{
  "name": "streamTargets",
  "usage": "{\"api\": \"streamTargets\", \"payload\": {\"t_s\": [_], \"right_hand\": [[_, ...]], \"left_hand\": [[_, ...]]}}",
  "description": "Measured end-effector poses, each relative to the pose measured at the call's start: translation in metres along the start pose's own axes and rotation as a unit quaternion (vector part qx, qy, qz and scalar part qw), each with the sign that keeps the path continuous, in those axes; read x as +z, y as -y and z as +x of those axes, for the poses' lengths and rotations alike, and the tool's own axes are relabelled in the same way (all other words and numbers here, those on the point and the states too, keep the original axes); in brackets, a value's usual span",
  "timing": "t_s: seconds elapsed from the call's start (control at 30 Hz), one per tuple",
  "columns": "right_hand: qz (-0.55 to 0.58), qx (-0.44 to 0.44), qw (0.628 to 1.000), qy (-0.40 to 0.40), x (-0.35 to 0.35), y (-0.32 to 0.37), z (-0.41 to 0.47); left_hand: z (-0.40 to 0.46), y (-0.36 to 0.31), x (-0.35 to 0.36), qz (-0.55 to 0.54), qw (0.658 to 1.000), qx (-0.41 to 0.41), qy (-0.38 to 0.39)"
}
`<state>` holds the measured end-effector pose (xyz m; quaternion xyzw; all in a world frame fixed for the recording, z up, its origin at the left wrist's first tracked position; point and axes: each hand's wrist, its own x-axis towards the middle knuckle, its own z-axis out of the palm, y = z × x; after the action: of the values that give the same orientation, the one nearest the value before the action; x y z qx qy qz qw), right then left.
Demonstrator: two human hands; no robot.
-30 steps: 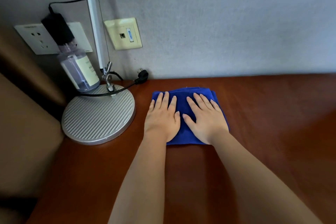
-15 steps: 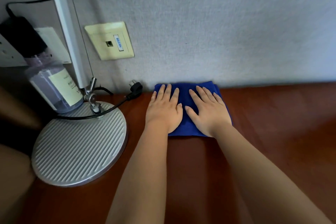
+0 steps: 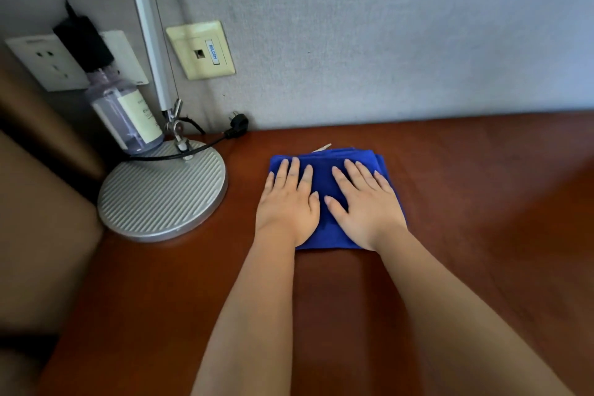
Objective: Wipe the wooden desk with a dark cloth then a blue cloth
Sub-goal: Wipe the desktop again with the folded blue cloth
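A folded blue cloth [image 3: 324, 160] lies on the reddish-brown wooden desk [image 3: 482, 209], a short way out from the grey wall. My left hand [image 3: 287, 206] presses flat on the cloth's left half, fingers spread and pointing at the wall. Beside it, my right hand [image 3: 366, 206] lies flat on the right half in the same way. A small white tag [image 3: 321, 148] pokes out at the cloth's far edge. No dark cloth is in view.
A round ribbed silver lamp base [image 3: 160, 193] stands left of the cloth, its pole [image 3: 148, 29] rising up the wall. A clear bottle [image 3: 128, 119] stands behind it. A loose black plug [image 3: 238, 124] lies by the wall. Brown upholstery [image 3: 38, 222] borders the desk's left edge.
Both hands pushed the blue cloth forward to the wall, then drew it back toward me; it now sits a short way from the wall again.
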<state>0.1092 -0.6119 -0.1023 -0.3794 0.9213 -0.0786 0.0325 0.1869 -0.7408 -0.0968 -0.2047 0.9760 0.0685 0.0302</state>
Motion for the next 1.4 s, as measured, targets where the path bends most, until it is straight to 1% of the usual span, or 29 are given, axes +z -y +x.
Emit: {"api": "streamTargets", "payload": {"t_s": [0.17,0.33,0.47,0.77,0.93,1.13,1.4], "right_hand": [[-0.008,-0.006,1.000,0.000,0.000,0.001,-0.027],[-0.001,-0.012,1.000,-0.002,0.002,-0.004,-0.017],[0.001,-0.009,1.000,-0.003,0.000,-0.010,0.011],[-0.007,0.012,1.000,-0.004,-0.006,-0.035,0.101],[-0.007,0.022,1.000,-0.013,-0.006,-0.044,0.122],[-0.001,0.010,1.000,-0.012,-0.007,-0.043,0.103],[0.015,-0.031,0.999,0.010,-0.010,-0.047,0.011]], "left_hand": [[-0.026,-0.009,0.005,-0.002,1.000,-0.002,-0.004],[-0.016,-0.006,0.007,0.002,1.000,0.002,-0.007],[0.012,-0.004,0.004,0.003,1.000,0.005,-0.010],[0.111,0.003,-0.006,0.006,1.000,0.013,-0.004],[0.134,0.000,-0.009,0.006,1.000,0.017,-0.003],[0.112,-0.006,-0.008,0.011,1.000,0.004,0.001],[0.018,-0.046,0.005,0.005,0.999,-0.036,-0.003]]}}
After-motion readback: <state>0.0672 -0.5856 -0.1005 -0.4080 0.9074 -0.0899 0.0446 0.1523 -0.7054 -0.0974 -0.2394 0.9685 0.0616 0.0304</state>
